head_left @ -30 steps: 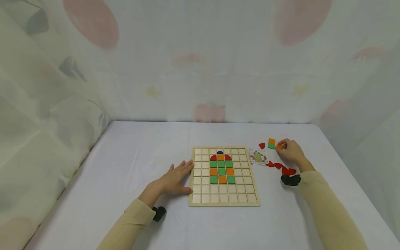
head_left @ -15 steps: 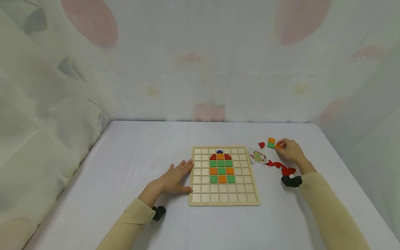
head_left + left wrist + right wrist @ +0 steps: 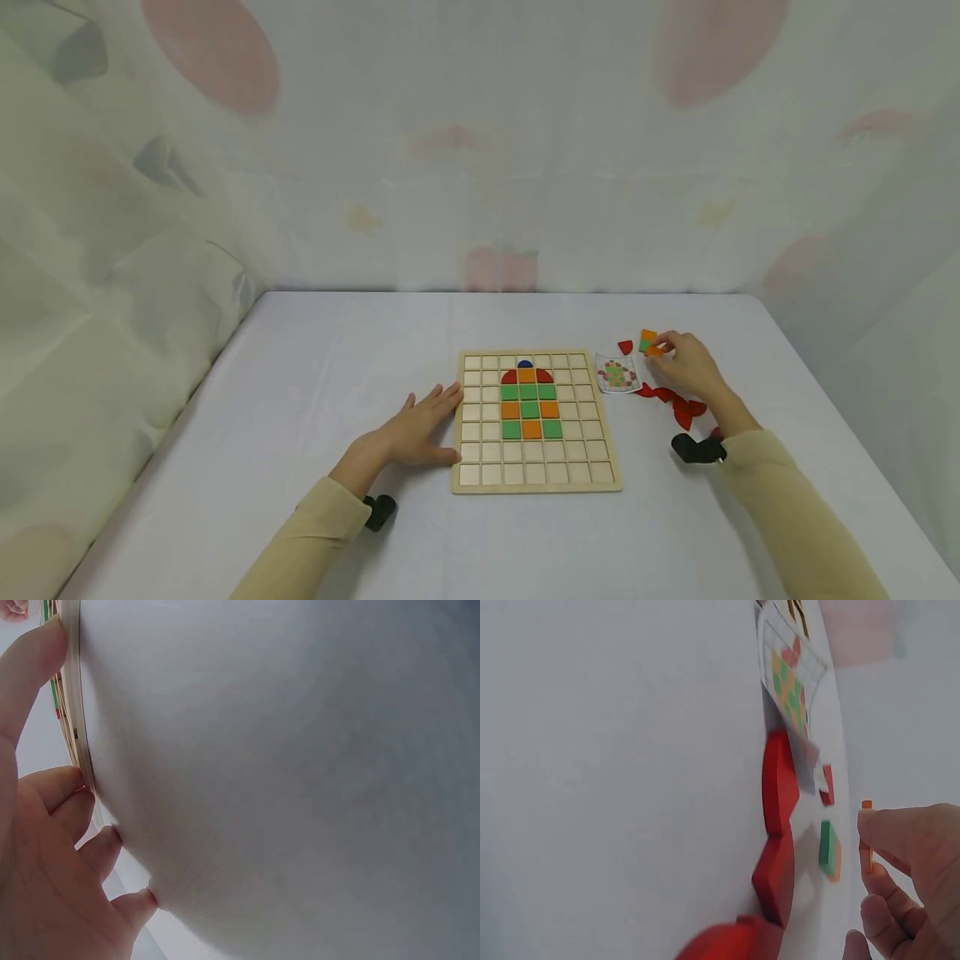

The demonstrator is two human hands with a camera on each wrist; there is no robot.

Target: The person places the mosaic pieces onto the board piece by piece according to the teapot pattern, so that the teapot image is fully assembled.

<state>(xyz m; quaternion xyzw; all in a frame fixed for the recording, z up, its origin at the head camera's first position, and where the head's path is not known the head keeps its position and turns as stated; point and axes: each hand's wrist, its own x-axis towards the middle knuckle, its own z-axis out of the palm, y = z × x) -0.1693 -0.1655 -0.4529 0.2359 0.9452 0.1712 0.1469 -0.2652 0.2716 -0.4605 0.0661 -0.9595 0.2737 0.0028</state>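
An orange square tile [image 3: 866, 855] is pinched between the thumb and fingers of my right hand [image 3: 688, 365], held above the table in the right wrist view. Just past it lie a green tile [image 3: 826, 844] and an orange tile [image 3: 648, 335], side by side. My left hand [image 3: 420, 429] rests with spread fingers against the left edge of a wooden grid board [image 3: 480, 475]. On the board, green and orange squares form a block with two red quarter-rounds and a blue half-round on top. In the left wrist view, thumb and fingertips touch the board's side.
A printed pattern card [image 3: 618, 374] lies right of the board. Several red curved pieces [image 3: 684, 412] trail below it toward the right wrist, and another red piece [image 3: 626, 346] sits above the card. White cloth covers the table [image 3: 360, 350].
My right hand has moved slightly left with the orange tile, lifting it from beside the green and orange tiles. My left hand stays against the board.
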